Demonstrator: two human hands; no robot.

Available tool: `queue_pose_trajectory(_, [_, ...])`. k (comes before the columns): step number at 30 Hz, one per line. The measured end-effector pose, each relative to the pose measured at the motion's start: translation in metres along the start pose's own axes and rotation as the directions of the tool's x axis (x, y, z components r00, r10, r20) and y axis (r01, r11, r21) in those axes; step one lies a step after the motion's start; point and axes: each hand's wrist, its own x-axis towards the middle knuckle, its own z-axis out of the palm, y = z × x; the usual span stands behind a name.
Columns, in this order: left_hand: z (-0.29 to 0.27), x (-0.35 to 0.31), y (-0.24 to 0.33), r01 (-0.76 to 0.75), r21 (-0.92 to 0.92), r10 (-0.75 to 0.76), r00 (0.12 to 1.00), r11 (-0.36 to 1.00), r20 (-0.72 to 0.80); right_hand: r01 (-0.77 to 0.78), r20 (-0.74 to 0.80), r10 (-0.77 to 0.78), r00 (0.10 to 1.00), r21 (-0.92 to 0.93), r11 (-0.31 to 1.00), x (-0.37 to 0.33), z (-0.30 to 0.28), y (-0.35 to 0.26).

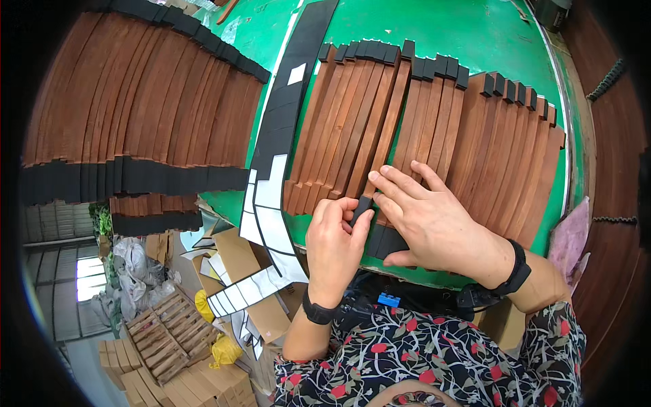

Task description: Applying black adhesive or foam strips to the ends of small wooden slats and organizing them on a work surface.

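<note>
Near end of a brown wooden slat (389,125) on the green table (434,27), seen from beside the worker. The slat lies within a row of similar slats (339,129); its long axis runs away from the body, the far end leaning slightly to the right. The left hand (337,237) is nearer the tip: thumb and index finger are closed in a pinch on the black end piece (363,209), so that the slat extends forward from the grip, roughly in line with the pinched piece. The right hand (434,214) lies open, palm down, across the slats to the right, its leading fingertips just above the pinch; whether they press on this slat cannot be told. To the left, a black strip (274,129) with white sections lies apart from both hands.
</note>
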Motion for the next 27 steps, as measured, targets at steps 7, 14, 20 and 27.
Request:
queue_pose_trajectory(7, [-0.002, 0.000, 0.000, -0.018, 0.051, 0.018, 1.000, 0.999, -0.007, -0.010, 0.007, 0.009, 1.000, 0.023, 1.000, 0.003, -0.001, -0.002])
queue_pose_trajectory(14, [0.005, -0.003, -0.003, -0.075, 0.099, 0.081, 0.995, 0.992, -0.053, -0.011, -0.006, 0.011, 1.000, 0.052, 0.999, 0.002, -0.001, -0.002])
queue_pose_trajectory(20, [0.008, -0.002, -0.004, -0.126, 0.134, 0.135, 0.989, 0.983, -0.059, -0.046, 0.028, 0.043, 0.999, 0.098, 0.994, 0.002, -0.003, -0.001])
queue_pose_trajectory(27, [0.008, -0.002, -0.006, -0.144, 0.150, 0.156, 0.985, 0.978, -0.077, 0.006, -0.041, -0.002, 0.999, 0.098, 0.995, 0.003, -0.002, -0.002])
